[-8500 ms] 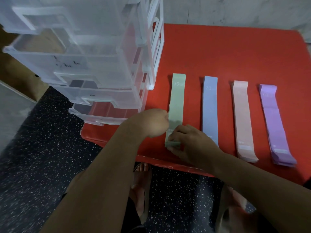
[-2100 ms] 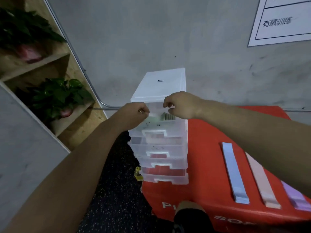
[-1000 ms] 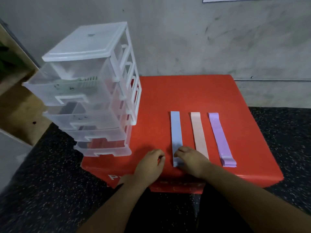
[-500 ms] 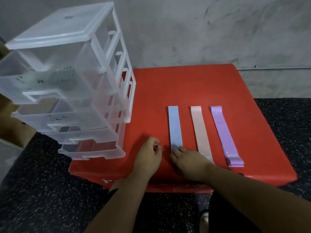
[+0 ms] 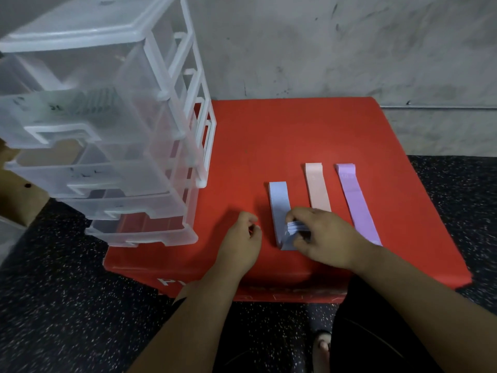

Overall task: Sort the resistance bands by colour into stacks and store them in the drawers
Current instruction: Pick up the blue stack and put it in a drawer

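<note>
Blue stack point(image 5: 278, 203) near end lifted, right hand point(image 5: 322, 235) pinching

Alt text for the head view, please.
The right hand grips the near end of the blue band stack on a red platform; the left hand rests beside it. A pink stack and purple stack lie right, a clear drawer unit left.

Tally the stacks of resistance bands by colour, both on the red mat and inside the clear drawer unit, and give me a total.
Blue stack of flat resistance bands, near end gripped by the right hand: 1
Pink stack of bands: 1
Purple stack of bands: 1
Green stack of bands, seen dimly through the translucent plastic top drawer: 1
Total: 4 stacks
</note>
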